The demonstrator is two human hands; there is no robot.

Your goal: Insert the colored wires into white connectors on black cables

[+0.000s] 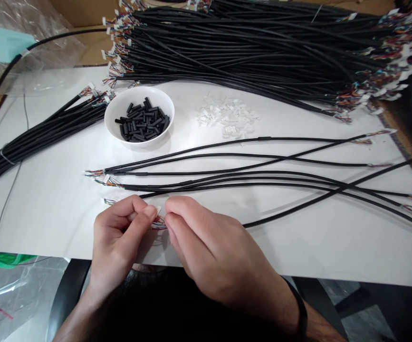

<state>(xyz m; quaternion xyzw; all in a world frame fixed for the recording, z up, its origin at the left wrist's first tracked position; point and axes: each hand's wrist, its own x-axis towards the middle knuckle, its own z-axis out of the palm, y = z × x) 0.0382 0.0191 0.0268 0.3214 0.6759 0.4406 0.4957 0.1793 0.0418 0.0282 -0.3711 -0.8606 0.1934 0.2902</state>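
Observation:
Near the table's front edge, my left hand (122, 232) pinches a small white connector (158, 210) between thumb and forefinger. Thin coloured wires (158, 223) run from there across to my right hand (213, 247). Its fingers are pressed together around those wires, which hides the fingertips. A black cable (280, 216) comes out from behind the right hand and rises to the right. Just beyond both hands lie several loose black cables (241, 177) with coloured wire ends.
A white bowl (111, 116) holds short black tube pieces. Beside it is a scattered pile of small white connectors (227, 116). A big stack of black cables (244, 52) fills the back; a tied bundle (45, 130) lies left. Clear plastic bags (52, 52) sit at back left.

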